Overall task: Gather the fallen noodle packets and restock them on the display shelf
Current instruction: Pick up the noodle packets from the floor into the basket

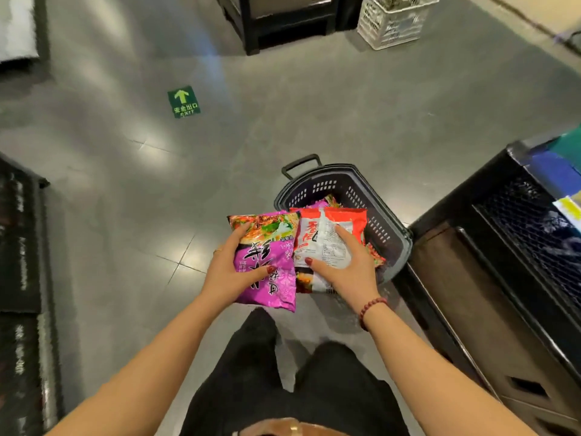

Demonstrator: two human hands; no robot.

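My left hand [231, 272] grips a purple noodle packet [270, 278] by its left edge, thumb across the front. My right hand [344, 269] holds a red and white noodle packet [327, 234], fingers spread over its back and thumb at its left edge. Both packets are held side by side above the near rim of a dark shopping basket [355, 187] standing on the floor. More packets [327, 201] lie inside the basket, mostly hidden by the two in my hands.
A dark display shelf [490, 247] with a mesh panel stands right of the basket. Black shelving [19, 247] lines the left edge. A white crate [393, 23] and a black stand [279, 23] sit far ahead. A green exit sticker [183, 101] marks the grey floor.
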